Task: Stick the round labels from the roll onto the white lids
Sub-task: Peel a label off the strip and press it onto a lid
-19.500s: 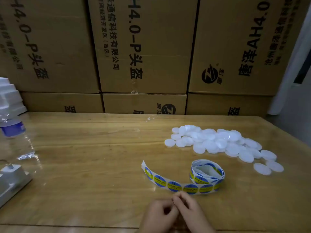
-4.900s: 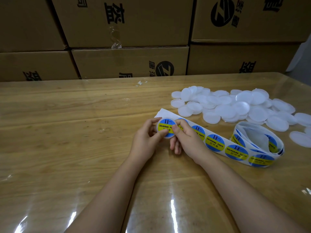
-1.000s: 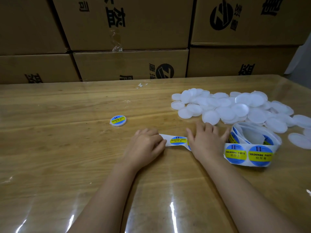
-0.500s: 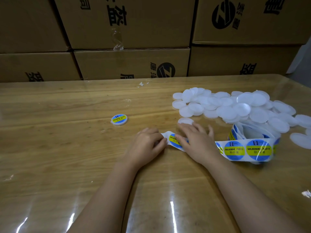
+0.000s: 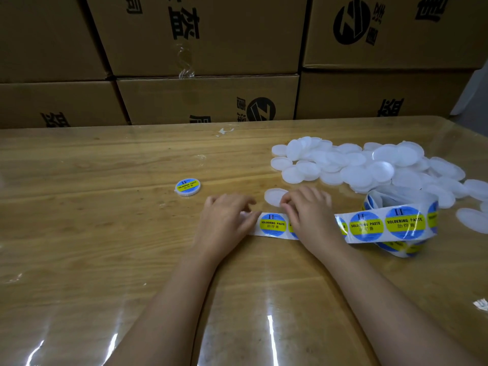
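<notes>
Left hand (image 5: 227, 223) is resting on the strip's (image 5: 273, 225) free end at centre; pinching or not, I cannot tell. Right hand (image 5: 309, 217) is lying relaxed across the strip, fingertips touching a lone lid (image 5: 273, 195). The roll (image 5: 401, 228) is sitting right, below the pile (image 5: 356, 165). A labelled lid (image 5: 187, 186) is lying left of centre.

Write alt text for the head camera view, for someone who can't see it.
A person's left hand and right hand lie on a label strip pulled from a roll on a wooden table, a bare white lid just beyond them. A labelled lid sits left; a lid pile right.
</notes>
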